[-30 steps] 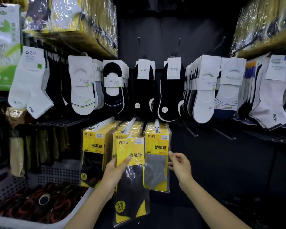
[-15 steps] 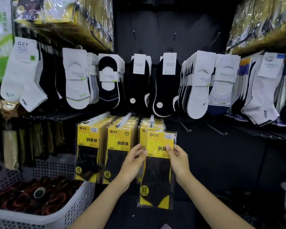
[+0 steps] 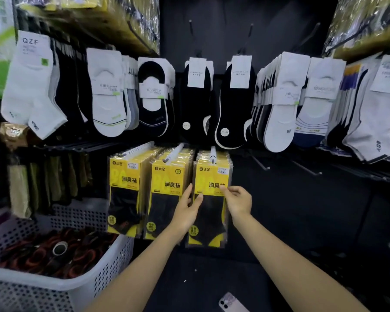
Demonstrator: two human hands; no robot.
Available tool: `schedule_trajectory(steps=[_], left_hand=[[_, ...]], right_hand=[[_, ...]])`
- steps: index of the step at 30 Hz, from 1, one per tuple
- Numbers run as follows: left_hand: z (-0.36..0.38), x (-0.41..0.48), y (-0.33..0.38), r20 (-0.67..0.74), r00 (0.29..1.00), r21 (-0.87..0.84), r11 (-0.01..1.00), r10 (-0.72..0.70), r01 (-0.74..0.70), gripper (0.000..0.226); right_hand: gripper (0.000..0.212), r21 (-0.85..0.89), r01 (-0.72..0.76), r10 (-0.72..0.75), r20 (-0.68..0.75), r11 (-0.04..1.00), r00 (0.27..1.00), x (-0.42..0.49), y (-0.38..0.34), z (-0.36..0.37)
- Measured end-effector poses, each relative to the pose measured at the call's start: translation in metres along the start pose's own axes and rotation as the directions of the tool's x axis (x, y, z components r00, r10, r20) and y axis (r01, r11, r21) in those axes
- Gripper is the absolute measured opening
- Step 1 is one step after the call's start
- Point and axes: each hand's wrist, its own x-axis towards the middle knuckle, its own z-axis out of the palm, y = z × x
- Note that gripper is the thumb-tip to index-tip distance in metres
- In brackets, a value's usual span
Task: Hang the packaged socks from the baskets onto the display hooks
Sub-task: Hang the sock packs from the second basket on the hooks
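A yellow-and-black sock pack [image 3: 209, 212] hangs at the front of the right-hand stack, on the white-tipped display hook [image 3: 212, 154]. My left hand [image 3: 186, 212] pinches the pack's left edge, thumb on the front and fingers stretched up beside it. My right hand [image 3: 238, 201] has its curled fingers on the pack's right edge, by the yellow label. Two more stacks of the same packs, the middle stack [image 3: 167, 192] and the left stack [image 3: 124, 188], hang on their own hooks. A white perforated basket [image 3: 54, 282] at lower left holds dark and red sock bundles.
Bare metal hooks [image 3: 262, 164] jut out to the right of the yellow packs. Above hangs a row of white and black socks [image 3: 279, 104]. A phone [image 3: 230, 302] lies low between my forearms. More bagged stock fills the top shelves.
The pack went from my left hand in front of the middle stack, across to the right stack, and now hangs on the right hook. Both hands came to its edges.
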Motion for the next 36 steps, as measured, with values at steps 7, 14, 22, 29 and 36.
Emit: schedule_trajectory(steps=[7, 14, 22, 29, 36], left_hand=[[-0.009, -0.04, -0.06, 0.083, 0.994, 0.115, 0.991, -0.075, 0.065, 0.061], [-0.01, -0.172, -0.195, 0.262, 0.831, 0.343, 0.852, -0.491, 0.395, 0.056], [-0.018, -0.283, -0.289, 0.131, 0.659, 0.701, 0.539, -0.741, 0.467, 0.097], [-0.012, -0.301, -0.293, 0.051, 0.558, 0.512, 0.501, -0.828, 0.698, 0.094], [-0.013, -0.298, -0.292, 0.038, 0.552, 0.439, 0.511, -0.833, 0.739, 0.09]], right_hand=[[0.029, -0.055, -0.016, 0.022, 0.11, 0.998, 0.994, -0.038, 0.047, -0.044], [0.034, -0.496, -0.105, 0.384, 0.503, 0.862, 0.774, -0.149, 0.193, -0.13], [0.062, -0.677, -0.426, 0.771, 0.348, 0.6, 0.533, -0.231, 0.304, -0.192], [0.079, -0.594, -0.592, 0.834, 0.309, 0.545, 0.458, -0.257, 0.31, -0.176], [0.086, -0.557, -0.657, 0.861, 0.287, 0.507, 0.42, -0.257, 0.315, -0.17]])
